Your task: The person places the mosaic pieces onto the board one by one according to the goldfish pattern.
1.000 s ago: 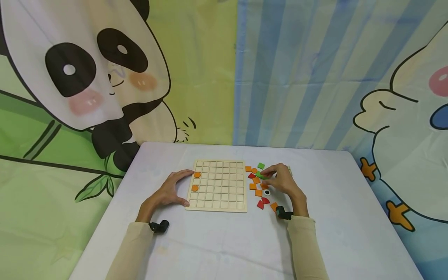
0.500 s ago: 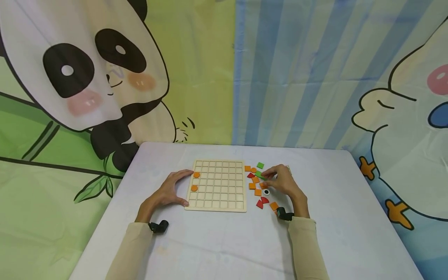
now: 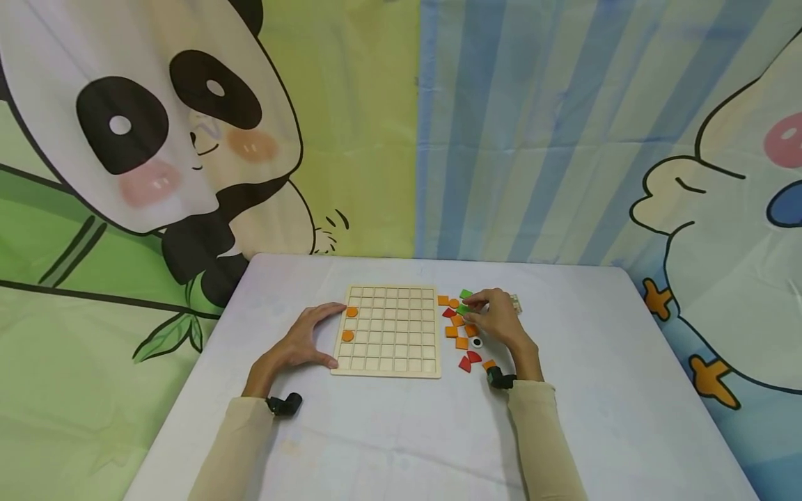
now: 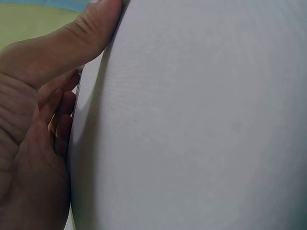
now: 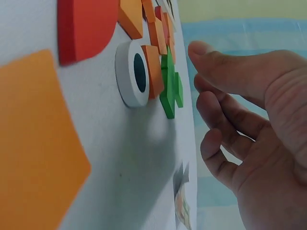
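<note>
My left hand [image 3: 302, 341] spreads thumb and fingers along the left edge of a pale wooden grid board [image 3: 391, 363], touching it near the lower corner and higher up. Two orange discs, an upper disc [image 3: 352, 312] and a lower disc [image 3: 347, 335], lie in its leftmost column. My right hand [image 3: 499, 316] hovers over loose pieces right of the board, fingertips near a green piece [image 3: 461, 309]. In the right wrist view, the thumb and loosely bent fingers [image 5: 211, 108] stand clear of the green pieces [image 5: 169, 86], with nothing seen between them.
Orange squares [image 3: 461, 343], red pieces [image 3: 465, 364] and a white disc with a black centre [image 3: 477, 342] lie scattered beside the board. A small printed card [image 3: 516, 303] lies behind the right hand. A patterned cloth backdrop [image 3: 476, 139] rises at the table's far edge.
My right hand has shifted slightly left and away from me, rising off the orange square and over the green pieces. The left hand stays at the board.
</note>
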`<action>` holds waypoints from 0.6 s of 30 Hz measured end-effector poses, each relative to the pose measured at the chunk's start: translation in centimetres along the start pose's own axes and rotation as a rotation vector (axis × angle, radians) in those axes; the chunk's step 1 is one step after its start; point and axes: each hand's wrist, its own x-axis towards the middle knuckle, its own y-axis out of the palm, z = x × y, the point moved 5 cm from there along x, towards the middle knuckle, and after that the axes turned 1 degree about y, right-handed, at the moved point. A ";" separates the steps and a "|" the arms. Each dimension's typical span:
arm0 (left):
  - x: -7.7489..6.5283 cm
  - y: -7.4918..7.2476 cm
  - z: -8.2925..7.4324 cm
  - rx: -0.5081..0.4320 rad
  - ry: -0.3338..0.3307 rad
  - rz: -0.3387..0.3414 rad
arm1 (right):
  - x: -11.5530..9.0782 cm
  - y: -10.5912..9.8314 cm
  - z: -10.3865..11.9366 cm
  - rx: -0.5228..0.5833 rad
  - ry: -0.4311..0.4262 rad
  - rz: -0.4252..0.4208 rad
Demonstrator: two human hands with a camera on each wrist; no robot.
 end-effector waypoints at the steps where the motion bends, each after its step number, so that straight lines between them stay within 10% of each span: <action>1: 0.0 0.0 -0.1 -0.007 -0.004 0.003 | 0.2 0.1 0.0 0.002 -0.002 -0.008; 18: 0.1 -0.2 -0.2 -0.017 -0.011 0.004 | 2.9 2.2 0.3 -0.042 0.006 0.044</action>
